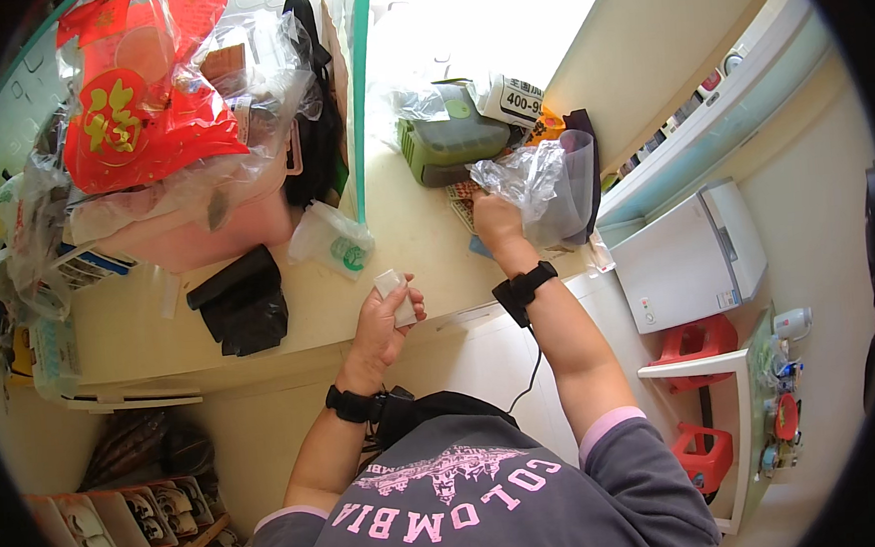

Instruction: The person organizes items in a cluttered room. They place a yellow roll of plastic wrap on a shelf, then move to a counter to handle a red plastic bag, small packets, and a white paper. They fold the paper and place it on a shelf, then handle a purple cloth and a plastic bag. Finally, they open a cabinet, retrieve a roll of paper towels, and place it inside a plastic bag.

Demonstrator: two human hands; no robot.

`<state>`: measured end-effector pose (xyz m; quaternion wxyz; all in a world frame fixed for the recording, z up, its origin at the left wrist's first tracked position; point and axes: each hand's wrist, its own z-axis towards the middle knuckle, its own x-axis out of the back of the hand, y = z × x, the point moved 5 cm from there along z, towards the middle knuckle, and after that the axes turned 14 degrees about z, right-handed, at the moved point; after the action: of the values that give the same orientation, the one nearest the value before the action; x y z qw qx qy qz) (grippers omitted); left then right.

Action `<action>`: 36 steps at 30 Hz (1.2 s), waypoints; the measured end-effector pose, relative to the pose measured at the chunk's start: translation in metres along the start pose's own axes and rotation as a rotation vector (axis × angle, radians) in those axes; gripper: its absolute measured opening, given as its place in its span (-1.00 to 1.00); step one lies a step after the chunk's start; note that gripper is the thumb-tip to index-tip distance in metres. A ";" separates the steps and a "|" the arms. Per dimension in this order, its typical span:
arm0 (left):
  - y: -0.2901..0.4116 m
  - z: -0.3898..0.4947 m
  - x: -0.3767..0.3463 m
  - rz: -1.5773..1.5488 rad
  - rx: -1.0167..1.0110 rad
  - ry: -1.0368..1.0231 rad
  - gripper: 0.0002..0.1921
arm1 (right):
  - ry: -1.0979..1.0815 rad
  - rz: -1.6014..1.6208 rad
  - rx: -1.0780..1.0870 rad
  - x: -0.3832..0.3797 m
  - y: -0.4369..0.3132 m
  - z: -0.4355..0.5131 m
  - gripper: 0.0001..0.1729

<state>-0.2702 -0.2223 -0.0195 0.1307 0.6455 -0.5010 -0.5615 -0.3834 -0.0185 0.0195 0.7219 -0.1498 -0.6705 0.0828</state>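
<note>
My left hand (382, 323) is closed around a small white folded packet (394, 295), held upright just in front of the desk's front edge. Over the desk, my right hand (499, 217) reaches in among a cluster of items. Its fingertips are hidden, so I cannot tell whether they grip anything. Right beside it are a crumpled clear plastic bag (528, 178) and a small patterned packet (462, 210). A green and grey plastic box (455, 137) stands just beyond that hand. Part of a blue item (479, 247) shows under the wrist.
A translucent plastic container (571, 190) stands right of my right hand. Left on the desk (319, 311) lie a folded black plastic bag (240, 304) and a whitish bag (332, 238). Behind them, a pink bin (232, 233) bears a red bag (146, 118). A white chest freezer (681, 258) stands at right.
</note>
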 end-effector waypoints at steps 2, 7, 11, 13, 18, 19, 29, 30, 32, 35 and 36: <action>-0.001 0.000 0.001 0.006 0.003 0.002 -0.79 | 0.034 -0.071 0.063 0.000 -0.002 0.000 -0.84; -0.003 0.000 0.002 0.020 0.002 -0.001 -0.78 | 0.181 -0.167 0.308 0.017 -0.022 -0.002 -0.87; 0.001 -0.001 0.000 -0.020 0.027 -0.037 -0.72 | 0.344 -0.054 0.604 0.038 -0.060 -0.041 -0.91; 0.003 -0.002 -0.001 -0.096 0.064 -0.084 -0.69 | 0.315 0.133 0.866 0.043 -0.081 -0.080 -0.94; 0.003 -0.001 0.003 -0.063 0.042 -0.098 -0.72 | 0.047 0.192 1.155 0.030 -0.114 -0.144 -0.83; 0.002 0.000 0.004 0.036 0.018 -0.079 -0.73 | 0.064 0.274 1.126 0.036 -0.112 -0.145 -0.78; 0.003 -0.002 -0.016 -0.325 -0.067 -0.295 -0.63 | 0.120 0.533 0.679 0.017 -0.130 -0.140 -0.68; 0.004 -0.003 -0.013 -0.313 -0.068 -0.260 -0.63 | 0.110 0.639 0.744 0.016 -0.130 -0.143 -0.69; 0.002 -0.003 -0.005 -0.275 -0.028 -0.162 -0.64 | -0.058 0.832 0.541 0.007 -0.110 -0.129 -0.75; 0.000 -0.005 -0.002 -0.187 -0.009 -0.170 -0.63 | 0.150 0.630 0.177 0.017 -0.063 -0.083 -0.79; 0.000 -0.005 -0.003 -0.148 -0.003 -0.188 -0.63 | 0.306 0.425 0.107 0.024 -0.052 -0.068 -0.74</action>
<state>-0.2658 -0.2218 -0.0158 0.0424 0.6251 -0.4612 -0.6284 -0.3181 -0.0673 0.0550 0.7881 -0.2596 -0.5018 0.2443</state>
